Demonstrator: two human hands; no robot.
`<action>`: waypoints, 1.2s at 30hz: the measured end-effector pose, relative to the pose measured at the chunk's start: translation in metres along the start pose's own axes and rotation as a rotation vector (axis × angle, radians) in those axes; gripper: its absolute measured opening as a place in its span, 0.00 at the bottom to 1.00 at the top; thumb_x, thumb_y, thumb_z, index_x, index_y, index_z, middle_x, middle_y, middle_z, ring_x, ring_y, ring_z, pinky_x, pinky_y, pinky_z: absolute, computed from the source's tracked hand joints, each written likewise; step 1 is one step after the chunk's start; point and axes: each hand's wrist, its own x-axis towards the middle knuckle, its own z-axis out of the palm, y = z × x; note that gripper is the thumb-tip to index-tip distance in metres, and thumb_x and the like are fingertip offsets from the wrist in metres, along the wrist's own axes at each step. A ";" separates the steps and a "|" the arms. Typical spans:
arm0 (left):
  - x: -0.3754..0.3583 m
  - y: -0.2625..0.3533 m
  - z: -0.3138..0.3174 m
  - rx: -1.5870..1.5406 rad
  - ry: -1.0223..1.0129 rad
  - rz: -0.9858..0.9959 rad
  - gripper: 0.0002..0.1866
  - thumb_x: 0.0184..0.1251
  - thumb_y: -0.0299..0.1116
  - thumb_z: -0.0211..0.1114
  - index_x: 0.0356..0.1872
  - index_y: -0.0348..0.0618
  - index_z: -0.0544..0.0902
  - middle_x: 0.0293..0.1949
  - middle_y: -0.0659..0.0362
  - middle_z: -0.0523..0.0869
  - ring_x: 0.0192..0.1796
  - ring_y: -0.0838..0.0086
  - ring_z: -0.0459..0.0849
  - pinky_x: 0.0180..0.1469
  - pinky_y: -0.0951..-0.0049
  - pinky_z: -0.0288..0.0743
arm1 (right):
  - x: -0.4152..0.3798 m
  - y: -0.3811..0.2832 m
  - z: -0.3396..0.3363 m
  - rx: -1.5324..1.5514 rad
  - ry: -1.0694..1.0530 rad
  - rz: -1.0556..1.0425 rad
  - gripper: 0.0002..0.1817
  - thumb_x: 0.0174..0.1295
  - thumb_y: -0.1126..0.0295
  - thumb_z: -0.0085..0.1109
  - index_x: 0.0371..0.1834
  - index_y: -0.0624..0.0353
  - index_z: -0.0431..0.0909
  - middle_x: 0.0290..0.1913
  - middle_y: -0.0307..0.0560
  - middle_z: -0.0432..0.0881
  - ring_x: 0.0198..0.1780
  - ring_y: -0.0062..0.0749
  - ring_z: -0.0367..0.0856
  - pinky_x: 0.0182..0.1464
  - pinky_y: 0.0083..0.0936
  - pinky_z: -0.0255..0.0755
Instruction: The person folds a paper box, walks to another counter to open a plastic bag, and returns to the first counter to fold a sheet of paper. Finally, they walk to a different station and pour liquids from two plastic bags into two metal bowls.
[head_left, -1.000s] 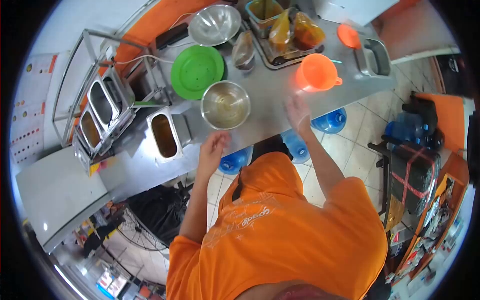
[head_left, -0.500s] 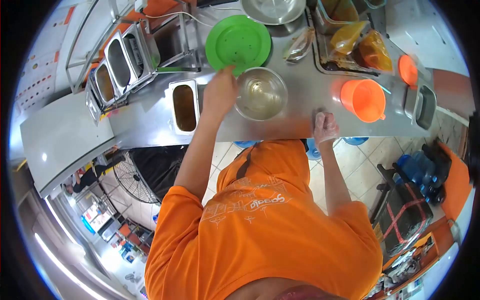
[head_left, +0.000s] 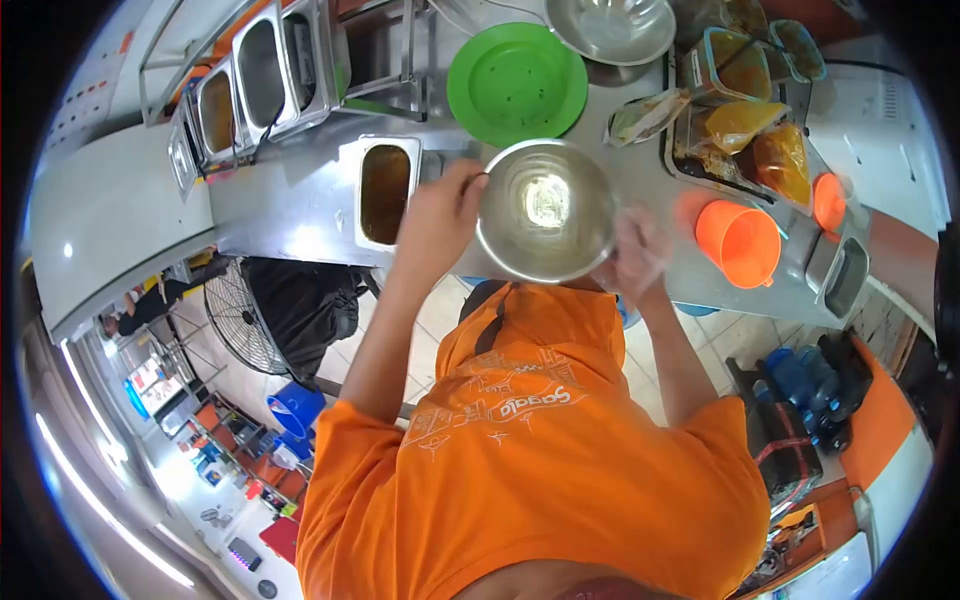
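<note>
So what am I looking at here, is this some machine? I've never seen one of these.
No machine: these are a person's own hands. Every picture comes from one camera on their head, looking down, so the orange shirt is theirs.

In the latest picture, the left hand grips the rim of a steel bowl. The right hand is at its other side, too blurred to tell whether it touches.

On the steel counter are a green plate, a pan of something brown, an orange jug and a tray with filled bags.
</note>
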 end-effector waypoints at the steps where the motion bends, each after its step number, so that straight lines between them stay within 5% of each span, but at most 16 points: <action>1: -0.018 0.012 -0.023 -0.263 0.012 -0.066 0.08 0.69 0.30 0.64 0.44 0.38 0.80 0.27 0.59 0.83 0.27 0.79 0.78 0.30 0.81 0.69 | -0.001 -0.016 -0.014 0.026 0.119 -0.122 0.06 0.60 0.72 0.54 0.37 0.62 0.74 0.26 0.47 0.74 0.30 0.38 0.77 0.32 0.34 0.73; 3: -0.068 0.046 -0.070 -0.644 0.265 0.113 0.07 0.63 0.27 0.68 0.37 0.35 0.80 0.23 0.65 0.81 0.24 0.83 0.77 0.25 0.82 0.65 | -0.008 -0.063 -0.051 0.084 0.091 -0.301 0.05 0.57 0.71 0.54 0.31 0.61 0.73 0.24 0.48 0.73 0.27 0.44 0.75 0.29 0.39 0.69; 5: -0.103 0.056 -0.102 -0.511 0.349 0.316 0.09 0.59 0.29 0.72 0.29 0.35 0.81 0.23 0.62 0.81 0.23 0.80 0.78 0.25 0.81 0.68 | -0.009 -0.110 -0.084 -0.836 -0.757 0.080 0.03 0.57 0.73 0.52 0.27 0.59 0.73 0.25 0.49 0.74 0.24 0.46 0.72 0.28 0.38 0.66; 6: -0.114 0.061 -0.106 -0.805 0.391 0.510 0.10 0.60 0.31 0.72 0.26 0.39 0.79 0.18 0.63 0.79 0.17 0.78 0.74 0.19 0.78 0.66 | -0.006 -0.116 -0.080 -0.826 -0.782 0.086 0.04 0.57 0.73 0.52 0.27 0.59 0.73 0.25 0.49 0.74 0.24 0.46 0.72 0.29 0.38 0.67; 7: -0.126 0.063 -0.112 -1.087 0.419 0.696 0.12 0.61 0.33 0.72 0.24 0.42 0.78 0.13 0.63 0.76 0.10 0.76 0.71 0.12 0.76 0.64 | -0.004 -0.121 -0.073 -0.569 -0.525 -0.091 0.04 0.57 0.73 0.52 0.27 0.59 0.73 0.25 0.49 0.74 0.25 0.45 0.72 0.29 0.38 0.67; 9: -0.144 0.055 -0.129 -1.124 0.364 0.755 0.14 0.63 0.36 0.72 0.30 0.38 0.78 0.14 0.61 0.77 0.11 0.75 0.71 0.12 0.77 0.64 | 0.016 -0.136 -0.052 -0.209 -0.265 -0.400 0.04 0.57 0.73 0.52 0.27 0.59 0.73 0.26 0.49 0.74 0.25 0.45 0.73 0.30 0.37 0.67; 15: -0.218 0.025 -0.141 -1.189 0.438 0.779 0.15 0.63 0.39 0.72 0.34 0.38 0.77 0.18 0.56 0.79 0.13 0.73 0.73 0.13 0.76 0.64 | 0.012 -0.190 -0.005 -0.084 -0.404 -0.608 0.04 0.58 0.73 0.53 0.28 0.60 0.74 0.27 0.49 0.75 0.28 0.44 0.74 0.32 0.36 0.68; 16: -0.236 0.016 -0.157 -1.154 0.160 0.703 0.14 0.59 0.34 0.73 0.29 0.52 0.72 0.30 0.60 0.75 0.31 0.72 0.74 0.33 0.71 0.70 | 0.001 -0.200 -0.002 -0.062 -0.441 -0.647 0.04 0.58 0.73 0.53 0.28 0.61 0.74 0.27 0.49 0.75 0.28 0.44 0.74 0.33 0.36 0.69; 19: -0.279 0.009 -0.148 -1.195 0.425 0.615 0.15 0.57 0.37 0.76 0.32 0.52 0.74 0.32 0.60 0.76 0.33 0.71 0.76 0.36 0.70 0.72 | -0.037 -0.231 0.004 0.011 -0.583 -0.753 0.04 0.58 0.73 0.53 0.28 0.61 0.74 0.27 0.49 0.75 0.29 0.44 0.75 0.34 0.36 0.69; 20: -0.288 -0.009 -0.159 -1.173 0.247 0.662 0.15 0.55 0.38 0.77 0.35 0.52 0.76 0.34 0.59 0.76 0.35 0.70 0.77 0.38 0.69 0.74 | -0.049 -0.241 0.007 0.032 -0.636 -0.778 0.04 0.58 0.73 0.53 0.28 0.61 0.74 0.27 0.49 0.75 0.30 0.44 0.75 0.34 0.36 0.70; 24: -0.328 -0.023 -0.156 -1.219 0.290 0.640 0.15 0.56 0.35 0.76 0.33 0.52 0.75 0.36 0.59 0.76 0.35 0.71 0.77 0.39 0.69 0.73 | -0.098 -0.267 0.013 0.101 -0.810 -0.843 0.05 0.58 0.73 0.53 0.29 0.62 0.74 0.28 0.49 0.76 0.31 0.43 0.76 0.36 0.35 0.70; 27: -0.351 -0.026 -0.152 -1.203 0.448 0.557 0.08 0.65 0.34 0.66 0.33 0.50 0.74 0.33 0.60 0.74 0.33 0.74 0.75 0.35 0.72 0.70 | -0.127 -0.275 0.024 0.141 -0.886 -0.870 0.05 0.59 0.73 0.53 0.29 0.62 0.75 0.28 0.49 0.76 0.32 0.43 0.77 0.37 0.35 0.71; 36: -0.395 -0.023 -0.141 -1.242 0.683 0.293 0.12 0.75 0.37 0.52 0.29 0.47 0.71 0.26 0.65 0.68 0.29 0.79 0.71 0.29 0.75 0.63 | -0.130 -0.289 0.033 0.126 -0.863 -0.905 0.06 0.59 0.73 0.54 0.30 0.64 0.76 0.30 0.48 0.77 0.36 0.41 0.78 0.41 0.33 0.73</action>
